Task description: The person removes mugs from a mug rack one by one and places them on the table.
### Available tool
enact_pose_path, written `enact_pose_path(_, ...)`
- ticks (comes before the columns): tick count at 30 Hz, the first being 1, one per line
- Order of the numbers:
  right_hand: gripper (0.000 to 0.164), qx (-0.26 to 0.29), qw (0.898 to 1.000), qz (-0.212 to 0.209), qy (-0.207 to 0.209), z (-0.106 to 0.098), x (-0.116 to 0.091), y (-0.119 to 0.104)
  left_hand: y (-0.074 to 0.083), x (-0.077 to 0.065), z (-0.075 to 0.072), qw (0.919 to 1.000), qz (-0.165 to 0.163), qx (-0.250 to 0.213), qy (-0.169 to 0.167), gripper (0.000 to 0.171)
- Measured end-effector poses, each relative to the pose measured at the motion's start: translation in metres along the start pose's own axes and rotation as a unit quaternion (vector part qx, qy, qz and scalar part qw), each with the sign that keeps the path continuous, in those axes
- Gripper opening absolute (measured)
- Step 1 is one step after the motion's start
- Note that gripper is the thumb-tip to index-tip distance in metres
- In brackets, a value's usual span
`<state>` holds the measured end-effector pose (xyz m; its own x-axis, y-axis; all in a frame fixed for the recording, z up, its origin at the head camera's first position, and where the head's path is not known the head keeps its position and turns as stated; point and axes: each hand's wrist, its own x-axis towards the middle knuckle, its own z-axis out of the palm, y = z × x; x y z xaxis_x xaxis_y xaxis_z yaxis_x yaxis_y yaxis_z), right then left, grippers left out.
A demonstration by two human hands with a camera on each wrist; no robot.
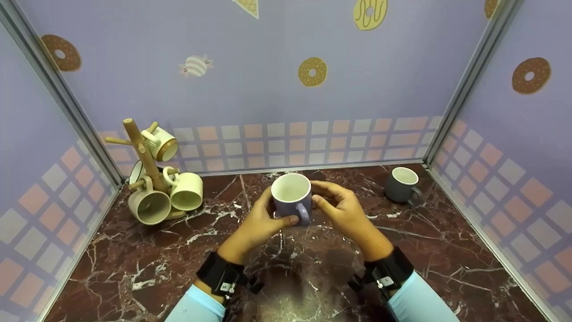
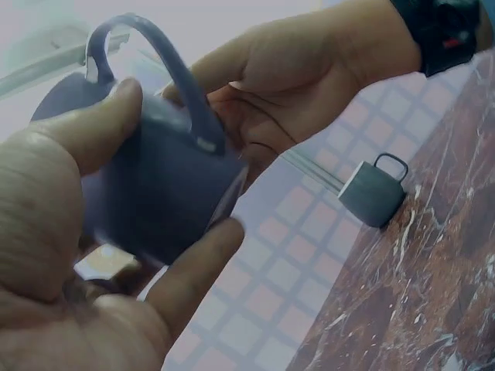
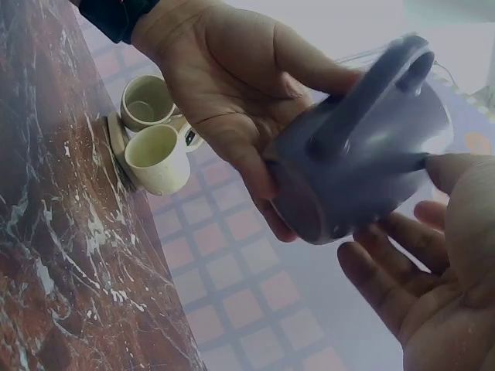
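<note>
A purple mug (image 1: 286,209) with a pale inside is held up in front of me, mouth upward, above the table. Its handle (image 1: 304,213) faces toward me and slightly right. My left hand (image 1: 258,223) grips the mug from the left; its thumb lies across the front near the handle, and its fingers reach the base in the left wrist view. From the right, my right hand (image 1: 347,212) holds the mug lightly, thumb touching its side and fingers around the far side. The right wrist view shows the mug (image 3: 379,174) between both hands.
A wooden mug tree (image 1: 145,154) stands at the left with several light mugs hung on it, among them a cream mug (image 1: 187,192) and a beige mug (image 1: 149,208). A dark grey mug (image 1: 400,185) stands at the back right. Walls enclose the marbled table (image 1: 147,273).
</note>
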<state>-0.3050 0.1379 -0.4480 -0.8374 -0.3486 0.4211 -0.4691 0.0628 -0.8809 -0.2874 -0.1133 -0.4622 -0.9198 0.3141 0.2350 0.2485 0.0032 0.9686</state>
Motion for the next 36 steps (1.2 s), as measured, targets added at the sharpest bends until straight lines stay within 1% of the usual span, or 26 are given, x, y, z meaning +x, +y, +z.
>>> enact_pose_path(3, 0.031, -0.021, 1.000, 0.007, 0.020, 0.000, 0.000, -0.002, 0.001, 0.000, 0.005, 0.9979, 0.012, 0.033, 0.054, 0.101)
enact_pose_path(7, 0.024, -0.025, 0.999, 0.010, 0.033, 0.000, -0.001, -0.007, -0.001, 0.002, 0.009, 0.9895, 0.021, 0.083, 0.117, 0.095)
enact_pose_path(10, 0.023, -0.016, 0.999, 0.014, 0.027, 0.000, -0.002, -0.008, -0.003, 0.003, 0.010, 0.9813, 0.022, 0.111, 0.156, 0.094)
enact_pose_path(15, 0.025, 0.004, 1.000, 0.028, -0.001, 0.003, -0.002, -0.009, -0.005, 0.003, 0.012, 0.9718, 0.030, 0.129, 0.195, 0.097)
enact_pose_path(18, 0.027, 0.016, 0.999, 0.037, -0.015, 0.004, -0.002, -0.009, -0.006, 0.003, 0.012, 0.9677, 0.040, 0.137, 0.208, 0.097)
enact_pose_path(20, 0.028, 0.019, 0.999, 0.045, -0.020, 0.005, -0.002, -0.009, -0.007, 0.003, 0.013, 0.9664, 0.043, 0.140, 0.211, 0.096)
enact_pose_path(22, 0.029, 0.020, 0.998, 0.054, -0.025, 0.006, -0.002, -0.009, -0.007, 0.002, 0.013, 0.9662, 0.041, 0.141, 0.212, 0.097)
enact_pose_path(25, 0.032, 0.015, 0.997, 0.067, -0.033, 0.007, -0.001, -0.009, -0.007, 0.002, 0.015, 0.9668, 0.029, 0.141, 0.211, 0.098)
enact_pose_path(28, 0.034, 0.022, 0.995, 0.086, -0.046, 0.008, -0.001, -0.007, -0.008, 0.002, 0.016, 0.9672, 0.020, 0.140, 0.210, 0.099)
enact_pose_path(32, 0.034, 0.029, 0.992, 0.101, -0.064, 0.010, 0.001, -0.004, -0.010, 0.003, 0.017, 0.9679, 0.025, 0.140, 0.207, 0.100)
enact_pose_path(36, 0.033, 0.016, 0.990, 0.113, -0.082, 0.009, 0.002, -0.002, -0.012, 0.004, 0.016, 0.9675, 0.028, 0.147, 0.204, 0.101)
